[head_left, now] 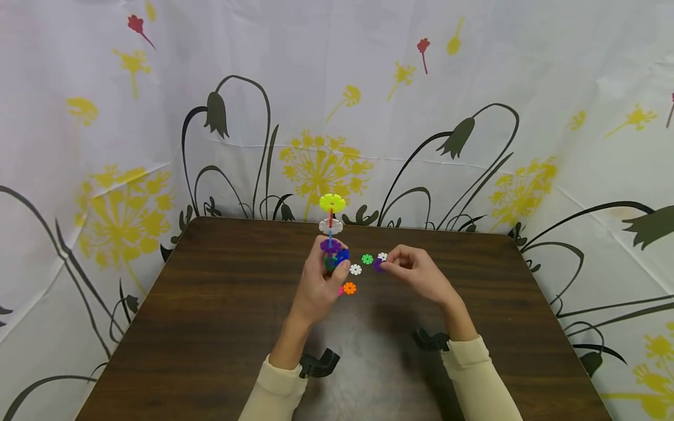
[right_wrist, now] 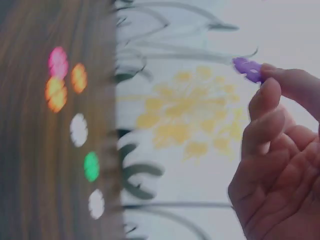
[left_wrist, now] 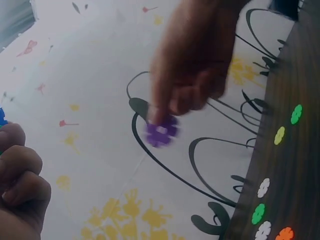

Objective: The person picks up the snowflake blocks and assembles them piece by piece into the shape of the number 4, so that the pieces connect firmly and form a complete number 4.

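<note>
Purple disc (left_wrist: 162,138), edge pinched by the right hand (head_left: 418,272), hangs clear of the stack (head_left: 330,227) the left hand (head_left: 317,287) grips.

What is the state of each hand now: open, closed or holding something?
Left hand: closed, holding the build of joined discs.
Right hand: closed, pinching a single purple disc.

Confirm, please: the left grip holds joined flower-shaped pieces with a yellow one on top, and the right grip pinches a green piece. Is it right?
Not green: the right wrist view shows the right grip pinching a purple piece. The left grip does hold joined flower-shaped pieces with a yellow one on top.
</note>
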Demonstrator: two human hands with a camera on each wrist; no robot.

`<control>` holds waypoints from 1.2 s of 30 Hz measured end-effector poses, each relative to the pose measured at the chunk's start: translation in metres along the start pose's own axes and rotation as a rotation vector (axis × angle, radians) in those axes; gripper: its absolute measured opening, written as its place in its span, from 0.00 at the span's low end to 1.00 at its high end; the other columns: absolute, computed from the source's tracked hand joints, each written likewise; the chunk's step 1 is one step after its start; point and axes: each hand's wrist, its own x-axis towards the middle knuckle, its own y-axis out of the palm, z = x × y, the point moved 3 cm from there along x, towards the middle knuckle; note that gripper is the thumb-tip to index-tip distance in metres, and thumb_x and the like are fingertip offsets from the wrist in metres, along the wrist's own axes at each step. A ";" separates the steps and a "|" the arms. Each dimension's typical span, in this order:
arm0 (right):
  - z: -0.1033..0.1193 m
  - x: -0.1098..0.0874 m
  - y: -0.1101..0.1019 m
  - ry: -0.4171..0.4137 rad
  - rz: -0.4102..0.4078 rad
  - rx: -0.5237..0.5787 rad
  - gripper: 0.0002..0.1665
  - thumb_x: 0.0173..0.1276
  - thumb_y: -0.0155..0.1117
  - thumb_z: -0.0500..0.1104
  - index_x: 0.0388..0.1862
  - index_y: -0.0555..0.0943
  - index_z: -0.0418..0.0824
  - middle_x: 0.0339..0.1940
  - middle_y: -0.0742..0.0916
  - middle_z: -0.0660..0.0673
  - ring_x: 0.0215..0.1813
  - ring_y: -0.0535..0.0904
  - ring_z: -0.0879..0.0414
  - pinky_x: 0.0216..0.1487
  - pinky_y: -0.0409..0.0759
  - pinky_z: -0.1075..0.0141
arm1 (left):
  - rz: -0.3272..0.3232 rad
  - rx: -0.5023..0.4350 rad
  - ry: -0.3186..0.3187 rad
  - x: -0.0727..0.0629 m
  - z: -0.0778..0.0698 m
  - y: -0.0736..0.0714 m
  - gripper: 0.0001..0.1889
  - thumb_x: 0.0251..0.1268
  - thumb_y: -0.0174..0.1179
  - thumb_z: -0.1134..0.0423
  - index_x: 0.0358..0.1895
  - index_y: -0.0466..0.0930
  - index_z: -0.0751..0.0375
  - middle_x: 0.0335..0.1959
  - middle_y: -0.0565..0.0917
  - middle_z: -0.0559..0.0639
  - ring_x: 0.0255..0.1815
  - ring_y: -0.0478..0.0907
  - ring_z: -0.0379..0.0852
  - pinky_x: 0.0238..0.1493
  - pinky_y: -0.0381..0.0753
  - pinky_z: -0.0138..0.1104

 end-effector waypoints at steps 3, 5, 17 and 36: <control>0.021 -0.005 0.000 -0.092 -0.031 0.061 0.06 0.79 0.70 0.46 0.46 0.84 0.44 0.28 0.84 0.45 0.27 0.77 0.51 0.28 0.80 0.65 | 0.032 -0.004 -0.018 0.001 0.001 0.000 0.12 0.76 0.57 0.67 0.56 0.69 0.65 0.30 0.70 0.51 0.23 0.65 0.39 0.22 0.68 0.28; 0.036 -0.009 -0.001 -0.158 -0.067 0.106 0.04 0.80 0.68 0.43 0.47 0.85 0.43 0.29 0.86 0.44 0.28 0.80 0.50 0.29 0.83 0.64 | 0.050 -0.005 -0.027 0.001 0.001 0.001 0.12 0.77 0.57 0.67 0.56 0.69 0.65 0.29 0.69 0.51 0.22 0.65 0.38 0.22 0.68 0.28; 0.087 -0.027 0.006 -0.299 -0.150 0.096 0.05 0.78 0.68 0.34 0.48 0.87 0.41 0.32 0.90 0.45 0.32 0.85 0.50 0.35 0.87 0.64 | 0.125 0.003 -0.117 -0.003 0.000 0.007 0.13 0.78 0.58 0.66 0.58 0.69 0.64 0.30 0.73 0.52 0.24 0.67 0.37 0.24 0.70 0.28; 0.097 -0.029 0.017 -0.328 -0.179 0.105 0.04 0.79 0.67 0.34 0.48 0.87 0.40 0.29 0.88 0.45 0.28 0.83 0.53 0.31 0.86 0.64 | 0.150 0.029 -0.105 -0.001 -0.003 0.007 0.13 0.78 0.58 0.64 0.57 0.68 0.63 0.31 0.75 0.54 0.26 0.69 0.38 0.25 0.71 0.28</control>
